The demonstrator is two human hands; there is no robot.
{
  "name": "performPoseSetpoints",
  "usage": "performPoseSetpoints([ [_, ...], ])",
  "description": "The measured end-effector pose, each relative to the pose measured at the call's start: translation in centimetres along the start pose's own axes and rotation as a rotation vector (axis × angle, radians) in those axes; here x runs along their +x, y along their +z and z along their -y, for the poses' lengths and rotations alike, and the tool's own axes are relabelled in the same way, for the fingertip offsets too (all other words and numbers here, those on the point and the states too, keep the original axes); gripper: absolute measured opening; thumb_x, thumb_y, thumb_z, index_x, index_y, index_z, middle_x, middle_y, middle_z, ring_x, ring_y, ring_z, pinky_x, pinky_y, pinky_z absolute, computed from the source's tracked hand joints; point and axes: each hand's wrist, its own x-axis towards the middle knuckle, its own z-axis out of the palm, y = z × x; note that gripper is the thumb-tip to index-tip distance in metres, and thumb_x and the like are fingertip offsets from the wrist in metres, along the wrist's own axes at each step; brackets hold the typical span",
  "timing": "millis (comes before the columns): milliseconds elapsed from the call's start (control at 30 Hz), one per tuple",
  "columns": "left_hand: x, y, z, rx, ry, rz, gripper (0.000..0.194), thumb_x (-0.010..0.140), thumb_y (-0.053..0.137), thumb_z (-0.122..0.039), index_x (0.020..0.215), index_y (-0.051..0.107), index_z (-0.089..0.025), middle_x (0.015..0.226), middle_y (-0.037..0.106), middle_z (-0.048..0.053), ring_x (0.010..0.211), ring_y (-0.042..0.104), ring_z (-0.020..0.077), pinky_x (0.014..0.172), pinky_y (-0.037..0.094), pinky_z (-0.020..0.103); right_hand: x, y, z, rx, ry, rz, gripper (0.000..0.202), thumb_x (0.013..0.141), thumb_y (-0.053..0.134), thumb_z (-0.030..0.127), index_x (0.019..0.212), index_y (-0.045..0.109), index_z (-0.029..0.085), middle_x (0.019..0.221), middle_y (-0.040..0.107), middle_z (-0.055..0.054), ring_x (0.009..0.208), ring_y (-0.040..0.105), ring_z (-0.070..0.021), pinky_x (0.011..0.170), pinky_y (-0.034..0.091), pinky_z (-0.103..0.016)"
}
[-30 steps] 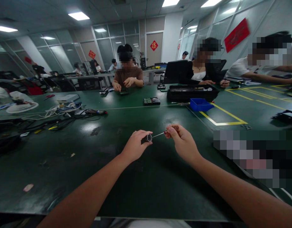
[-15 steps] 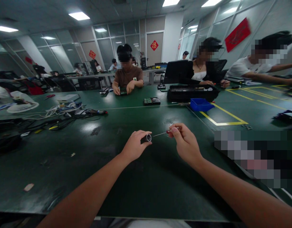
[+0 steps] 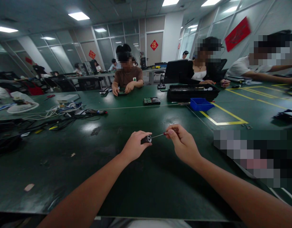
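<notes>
Above the green table, my left hand (image 3: pixel 133 145) is closed around a short black cylinder (image 3: pixel 146 139) with a pale ring at its end, which faces right. Most of the cylinder's body is hidden by my fingers. My right hand (image 3: pixel 184 141) pinches a screwdriver (image 3: pixel 165 133) by its reddish, see-through handle. Its thin metal shaft points left, and the tip reaches the cylinder's ringed end. Whether the tip sits inside the opening or only touches it is too small to tell.
Cables (image 3: pixel 67 109) and tools lie on the left of the green table (image 3: pixel 136 193). A blue bin (image 3: pixel 201 104) stands by a black tray (image 3: pixel 193 93) beyond my right hand, near a circuit-board device (image 3: pixel 152 101). A person (image 3: pixel 128 76) sits opposite; others sit at right.
My right hand has moved left with the screwdriver, bringing its tip from a small gap up to the cylinder's end. My left hand has stayed in place.
</notes>
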Motion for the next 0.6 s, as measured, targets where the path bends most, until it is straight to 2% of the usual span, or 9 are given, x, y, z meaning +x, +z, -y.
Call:
performPoseSetpoints([
  [200,0.2,-0.1,0.1,-0.012,-0.030,0.044,0.042,0.083,0.075,-0.026,0.123,0.065,-0.024,0.115,0.067,0.006,0.107,0.060,0.0241,0.098,0.045,0.040,0.2,-0.1,0.2,-0.070,-0.007,-0.037,0.022,0.100,0.045,0.040,0.097,0.059,0.023,0.085,0.071,-0.005,0.080,0.068,-0.0229,0.071,0.049,-0.037],
  [400,0.2,-0.4,0.4,-0.006,-0.053,0.017,0.051,0.083,0.073,-0.030,0.132,0.059,-0.026,0.115,0.066,0.006,0.106,0.061,0.0238,0.096,0.047,0.039,0.3,-0.2,-0.1,-0.097,-0.008,-0.043,0.023,0.100,0.044,0.040,0.097,0.058,0.023,0.085,0.070,-0.006,0.079,0.068,-0.0230,0.071,0.049,-0.037],
  [600,0.2,-1.1,0.3,-0.091,-0.118,-0.053,0.036,0.091,0.061,-0.035,0.126,0.059,-0.025,0.120,0.064,0.006,0.109,0.059,0.0232,0.095,0.047,0.038,0.4,-0.3,-0.3,-0.088,-0.014,-0.066,0.023,0.100,0.045,0.040,0.099,0.059,0.022,0.086,0.071,-0.006,0.080,0.068,-0.0228,0.072,0.050,-0.038],
])
